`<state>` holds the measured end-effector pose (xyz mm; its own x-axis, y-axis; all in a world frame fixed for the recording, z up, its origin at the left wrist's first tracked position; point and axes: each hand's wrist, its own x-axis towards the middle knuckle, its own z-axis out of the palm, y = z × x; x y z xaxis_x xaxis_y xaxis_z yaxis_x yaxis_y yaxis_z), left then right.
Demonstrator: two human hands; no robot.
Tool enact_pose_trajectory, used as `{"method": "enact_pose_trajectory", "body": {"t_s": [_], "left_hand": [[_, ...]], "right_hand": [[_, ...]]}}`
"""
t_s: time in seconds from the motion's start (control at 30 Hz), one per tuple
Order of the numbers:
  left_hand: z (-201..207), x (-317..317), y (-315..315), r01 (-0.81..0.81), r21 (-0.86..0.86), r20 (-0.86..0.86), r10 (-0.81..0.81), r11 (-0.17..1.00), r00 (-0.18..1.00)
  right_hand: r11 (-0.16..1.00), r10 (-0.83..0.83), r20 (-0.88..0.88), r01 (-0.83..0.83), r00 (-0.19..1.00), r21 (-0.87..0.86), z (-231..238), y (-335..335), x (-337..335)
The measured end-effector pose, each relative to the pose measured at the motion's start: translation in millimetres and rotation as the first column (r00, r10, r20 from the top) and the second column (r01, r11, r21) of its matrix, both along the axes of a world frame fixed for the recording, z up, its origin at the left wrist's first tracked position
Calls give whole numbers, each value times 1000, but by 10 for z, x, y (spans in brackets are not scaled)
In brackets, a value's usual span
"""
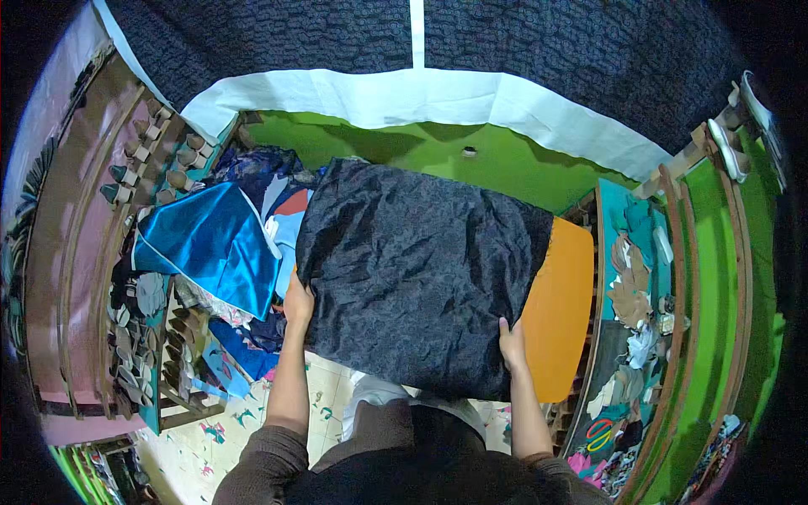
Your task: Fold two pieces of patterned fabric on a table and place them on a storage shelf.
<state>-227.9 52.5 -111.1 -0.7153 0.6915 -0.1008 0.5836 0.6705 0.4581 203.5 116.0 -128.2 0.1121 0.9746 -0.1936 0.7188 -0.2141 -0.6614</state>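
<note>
A wide piece of crinkled black cloth [421, 269] is spread in front of me, covering most of an orange tabletop [568, 316]. My left hand [299, 303] grips the cloth at its left edge, fingers partly hidden by the fabric. At the lower right edge my right hand [512, 345] is closed on it, thumb on top and the other fingers out of sight underneath. Shiny blue satin fabric [215, 240] lies just left of the cloth, on a heap of other fabrics.
Wooden racks with shoe lasts [126, 172] stand at left. On the right, a teal shelf [619, 202] bears fabric scraps and scissors [600, 435] with red and yellow handles. Scraps litter the tiled floor [324, 391]. A green wall [404, 147] rises behind.
</note>
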Motion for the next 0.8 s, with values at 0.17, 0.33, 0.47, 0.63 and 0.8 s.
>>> {"method": "enact_pose_trajectory", "body": {"t_s": [0.17, 0.33, 0.47, 0.63, 0.8], "left_hand": [[69, -178, -122, 67, -18, 66, -66, 998, 996], [-112, -457, -468, -19, 333, 291, -84, 943, 953], [340, -323, -796, 154, 332, 720, -356, 931, 596], [302, -452, -1493, 300, 385, 463, -464, 873, 755], [609, -535, -1991, 335, 450, 221, -467, 828, 856]], "right_hand": [[843, -470, -556, 162, 685, -513, 341, -152, -30], [867, -281, -663, -113, 694, -485, 250, -552, -24], [922, -349, -698, 97, 625, -374, 302, -1087, -86], [952, -212, -574, 301, 791, 64, 223, -1656, -130], [834, -377, -404, 495, 833, 244, 328, -2155, -68]]}}
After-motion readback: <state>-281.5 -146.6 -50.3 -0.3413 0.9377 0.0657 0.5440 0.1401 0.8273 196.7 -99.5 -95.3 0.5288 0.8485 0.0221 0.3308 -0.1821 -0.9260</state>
